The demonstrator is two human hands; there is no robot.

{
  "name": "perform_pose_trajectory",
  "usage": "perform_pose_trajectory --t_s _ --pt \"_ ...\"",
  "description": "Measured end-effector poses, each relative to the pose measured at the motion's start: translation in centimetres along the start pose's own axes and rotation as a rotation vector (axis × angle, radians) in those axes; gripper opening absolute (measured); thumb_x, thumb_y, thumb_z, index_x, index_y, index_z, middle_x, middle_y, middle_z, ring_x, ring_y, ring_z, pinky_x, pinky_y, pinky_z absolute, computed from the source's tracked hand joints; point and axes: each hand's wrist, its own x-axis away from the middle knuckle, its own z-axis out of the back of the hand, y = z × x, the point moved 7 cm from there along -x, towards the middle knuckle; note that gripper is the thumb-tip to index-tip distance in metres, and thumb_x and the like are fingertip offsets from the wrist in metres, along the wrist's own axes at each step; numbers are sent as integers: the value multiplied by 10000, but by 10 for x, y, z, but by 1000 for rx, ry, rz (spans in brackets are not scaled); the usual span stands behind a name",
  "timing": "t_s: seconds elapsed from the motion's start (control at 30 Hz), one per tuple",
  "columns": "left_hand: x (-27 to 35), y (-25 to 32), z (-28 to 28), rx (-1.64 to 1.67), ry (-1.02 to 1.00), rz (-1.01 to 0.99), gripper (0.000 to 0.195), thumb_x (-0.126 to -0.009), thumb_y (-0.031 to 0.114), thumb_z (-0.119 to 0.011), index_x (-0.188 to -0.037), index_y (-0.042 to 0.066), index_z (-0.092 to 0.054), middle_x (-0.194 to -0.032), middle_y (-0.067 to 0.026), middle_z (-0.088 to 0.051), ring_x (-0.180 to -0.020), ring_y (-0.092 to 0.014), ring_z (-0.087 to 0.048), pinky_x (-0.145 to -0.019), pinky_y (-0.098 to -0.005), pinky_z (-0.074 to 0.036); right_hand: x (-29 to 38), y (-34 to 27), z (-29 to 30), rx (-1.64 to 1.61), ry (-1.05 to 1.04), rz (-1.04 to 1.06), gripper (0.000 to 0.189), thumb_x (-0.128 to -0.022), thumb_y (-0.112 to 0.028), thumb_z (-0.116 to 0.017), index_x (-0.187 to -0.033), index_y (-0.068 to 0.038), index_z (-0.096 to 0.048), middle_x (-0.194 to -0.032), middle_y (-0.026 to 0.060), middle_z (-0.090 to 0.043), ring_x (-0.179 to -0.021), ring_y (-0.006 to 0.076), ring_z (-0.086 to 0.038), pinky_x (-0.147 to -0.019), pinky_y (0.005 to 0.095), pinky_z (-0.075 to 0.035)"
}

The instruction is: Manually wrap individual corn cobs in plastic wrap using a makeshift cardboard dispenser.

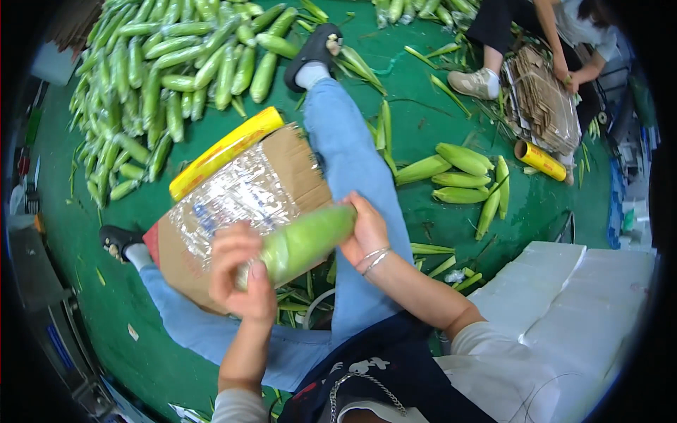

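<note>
A green ear of corn in its husk (301, 243) is held between my two hands, slightly blurred, with shiny clear film around its near end. My left hand (240, 269) grips that end, thumb in front and fingers behind. At the other end, my right hand (365, 227) holds the tip. Below the corn, a cardboard piece (185, 275) lies across my legs, its upper side partly covered by crinkled clear film (238, 201). Along the far edge of the cardboard rests a yellow roll of film (227, 150).
A large heap of film-wrapped corn (180, 58) lies ahead to the left. Several unwrapped ears (460, 180) sit on the green floor (423, 132) at right. Another person (560, 58) works beside stacked cardboard (545, 100) and a yellow roll (539, 160). White foam boxes (560, 296) stand near my right elbow.
</note>
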Motion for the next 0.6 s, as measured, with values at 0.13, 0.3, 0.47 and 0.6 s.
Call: perform_pose_trajectory --t_s 0.13,0.3,0.47,0.6 --pt "-80 -116 -105 780 202 467 524 -880 305 -623 -1272 35 -404 -1128 -204 -584 -1021 -325 -608 -922 -482 -486 -24 -51 -47 -100 -79 -44 242 -966 -249 -508 -1047 -22 -537 -972 122 -634 -823 209 -625 -754 355 -536" --pt "-201 -364 -128 711 500 990 419 -927 346 -552 -1223 59 -483 -1224 -154 -563 -1126 -357 -542 -988 -536 -429 -128 -185 88 932 277 662 430 -890 -325 -618 -1078 41 -497 -837 149 -657 -504 203 -597 -454 278 -477" --pt "-355 -398 43 830 141 488 588 -999 414 -253 -1446 36 -191 -1452 -248 -300 -1293 -437 -380 -1038 -605 -376 -217 -149 233 1034 766 203 799 -704 -616 -717 -909 148 -609 -899 244 -647 -811 306 -656 -760 377 -525" --pt "-278 -342 39 402 85 600 561 -969 347 -497 -1345 -8 -280 -1313 -262 -497 -1154 -352 -558 -916 -410 -507 -219 -213 286 574 910 354 749 -681 -462 -787 -1123 100 -567 -1089 181 -630 -976 326 -617 -835 438 -513"
